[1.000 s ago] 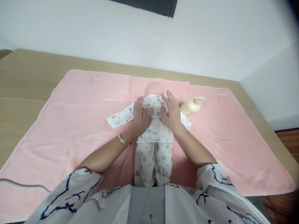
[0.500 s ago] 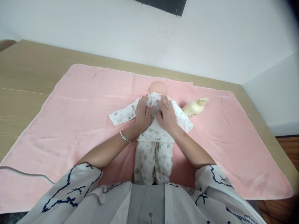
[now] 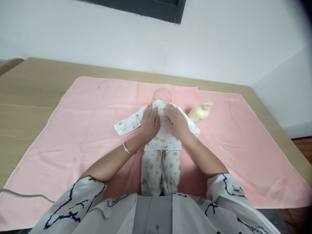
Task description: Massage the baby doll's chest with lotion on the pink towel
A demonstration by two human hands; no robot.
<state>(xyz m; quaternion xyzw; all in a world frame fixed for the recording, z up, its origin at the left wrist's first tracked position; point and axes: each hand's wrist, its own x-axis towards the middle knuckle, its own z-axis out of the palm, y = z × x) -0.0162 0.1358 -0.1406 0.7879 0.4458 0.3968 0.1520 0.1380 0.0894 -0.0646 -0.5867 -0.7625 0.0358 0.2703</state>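
Note:
A baby doll (image 3: 162, 95) lies on a pink blanket (image 3: 97, 107), its bald head toward the wall and no face showing. It wears a white printed top (image 3: 162, 143) and matching trousers (image 3: 151, 170). My left hand (image 3: 149, 123) rests flat on the left side of the doll's upper body, fingers stretched toward the head. On the other side, my right hand (image 3: 177, 122) lies flat in the same way, its fingers a little spread. Neither hand grips anything. The doll's sleeves spread out to both sides, and its hands are not visible.
A cream pump bottle (image 3: 200, 112) lies on its side by the doll's right-hand sleeve. The blanket covers much of a wooden table (image 3: 31, 84) set against a white wall (image 3: 122, 42). A grey cable (image 3: 26, 195) crosses the blanket's lower left.
The view has tilted up slightly, showing more of the dark frame on the wall. Both hands stay flat on the doll's top, with only slight shifts of the fingers.

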